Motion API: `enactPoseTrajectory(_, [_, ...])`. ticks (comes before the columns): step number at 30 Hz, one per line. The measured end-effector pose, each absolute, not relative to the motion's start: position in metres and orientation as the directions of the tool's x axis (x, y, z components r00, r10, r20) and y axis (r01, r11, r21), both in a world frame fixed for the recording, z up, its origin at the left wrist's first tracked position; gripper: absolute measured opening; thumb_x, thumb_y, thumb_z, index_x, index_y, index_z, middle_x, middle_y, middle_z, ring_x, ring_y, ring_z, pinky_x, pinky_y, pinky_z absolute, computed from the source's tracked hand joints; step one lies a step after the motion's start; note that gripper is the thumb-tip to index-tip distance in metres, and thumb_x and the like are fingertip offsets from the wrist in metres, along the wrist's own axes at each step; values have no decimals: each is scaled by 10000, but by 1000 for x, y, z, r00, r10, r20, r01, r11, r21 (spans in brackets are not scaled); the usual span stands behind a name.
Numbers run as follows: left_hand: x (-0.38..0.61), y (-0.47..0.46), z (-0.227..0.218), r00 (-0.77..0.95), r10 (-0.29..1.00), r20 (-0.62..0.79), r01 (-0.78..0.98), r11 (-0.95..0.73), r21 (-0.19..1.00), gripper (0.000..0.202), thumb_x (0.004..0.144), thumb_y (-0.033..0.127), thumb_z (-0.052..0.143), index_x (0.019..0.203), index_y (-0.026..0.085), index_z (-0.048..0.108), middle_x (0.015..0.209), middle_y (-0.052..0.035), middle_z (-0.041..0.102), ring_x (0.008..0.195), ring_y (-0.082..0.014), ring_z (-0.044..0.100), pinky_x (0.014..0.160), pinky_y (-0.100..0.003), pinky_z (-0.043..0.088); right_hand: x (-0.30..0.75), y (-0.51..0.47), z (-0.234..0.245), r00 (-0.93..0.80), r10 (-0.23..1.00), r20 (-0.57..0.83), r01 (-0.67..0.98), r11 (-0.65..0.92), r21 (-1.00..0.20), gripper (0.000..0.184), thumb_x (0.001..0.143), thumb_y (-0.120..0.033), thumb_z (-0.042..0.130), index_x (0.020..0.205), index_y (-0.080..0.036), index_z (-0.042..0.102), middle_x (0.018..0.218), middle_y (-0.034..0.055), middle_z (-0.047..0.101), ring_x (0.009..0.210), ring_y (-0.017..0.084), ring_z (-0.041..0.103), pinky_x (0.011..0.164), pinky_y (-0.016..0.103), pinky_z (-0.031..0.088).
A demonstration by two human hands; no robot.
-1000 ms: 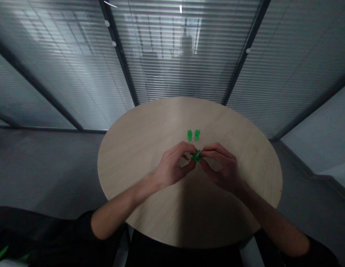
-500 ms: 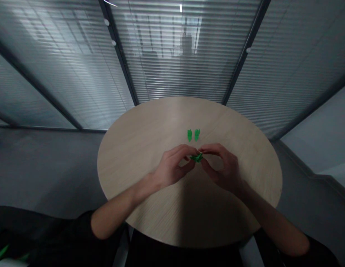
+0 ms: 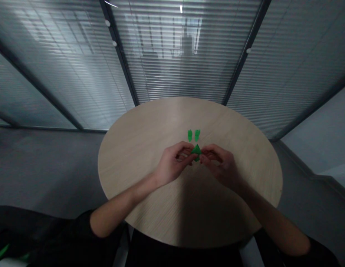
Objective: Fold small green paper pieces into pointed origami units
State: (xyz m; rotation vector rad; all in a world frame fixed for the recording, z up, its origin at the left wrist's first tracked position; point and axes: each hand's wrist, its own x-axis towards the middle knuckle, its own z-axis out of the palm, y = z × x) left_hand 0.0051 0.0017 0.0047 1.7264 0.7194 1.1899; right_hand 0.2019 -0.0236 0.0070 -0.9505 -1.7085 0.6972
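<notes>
Between my fingertips is a small green folded piece (image 3: 196,150), pointed at the top like a triangle and looking like folded paper. My left hand (image 3: 174,161) pinches its left side, thumb in front and fingers behind. From the other side my right hand (image 3: 222,163) grips the right edge with thumb and fingertips. Its lower part is partly covered by the fingers. Just beyond my hands, two small green flat pieces (image 3: 190,135) lie side by side on the tabletop; their exact kind is too small to make out.
The round wooden table (image 3: 139,141) stands before me, its far edge close to a glass wall with blinds (image 3: 178,74). My body's shadow falls across its near part. Something green (image 3: 2,253) shows at the lower left corner.
The green folded piece has tilted up, so a triangular face now shows where a narrow layered edge was seen. My right thumb has moved up against it, and both hands have shifted their fingers.
</notes>
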Motion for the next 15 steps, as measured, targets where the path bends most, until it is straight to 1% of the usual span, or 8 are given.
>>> enactPoseTrajectory(2, [7,4,4,376,855,357,-110,-341,934,245,901,329,758,1042,164,644,809,-24,714,643,-122,684,581,-227,596,203,-21,5,-225,894,388,216,434,-875,158,954,-356,674,929,-200,677,747,11,717,645,140,698,593,240,571])
enactPoseTrajectory(4, [8,5,4,392,867,308,-168,-261,950,306,876,360,782,1046,162,624,822,-25,713,660,-128,693,585,-233,610,203,-20,4,-267,908,324,170,375,-911,233,971,-400,648,872,-189,665,697,3,688,613,131,673,574,236,550])
enactPoseTrajectory(7, [8,6,6,455,858,237,-209,-155,966,359,875,388,783,1087,161,604,838,-29,716,672,-138,707,548,-218,594,202,-20,5,-280,914,292,86,327,-941,302,977,-435,635,803,-188,633,662,-7,658,576,117,636,560,237,532])
enactPoseTrajectory(10, [8,6,7,518,837,176,-208,-77,975,387,875,378,787,1133,157,603,832,-27,712,692,-149,724,542,-213,586,201,-20,7,-272,925,266,21,282,-959,332,966,-465,647,786,-187,624,652,-8,649,562,117,626,550,245,532])
enactPoseTrajectory(15, [7,6,7,532,831,158,-207,-53,977,388,839,350,824,1102,153,618,823,-29,732,678,-150,733,570,-226,591,199,-18,8,-297,931,213,-6,221,-975,379,949,-532,651,796,-189,607,656,-14,633,550,118,622,534,253,541])
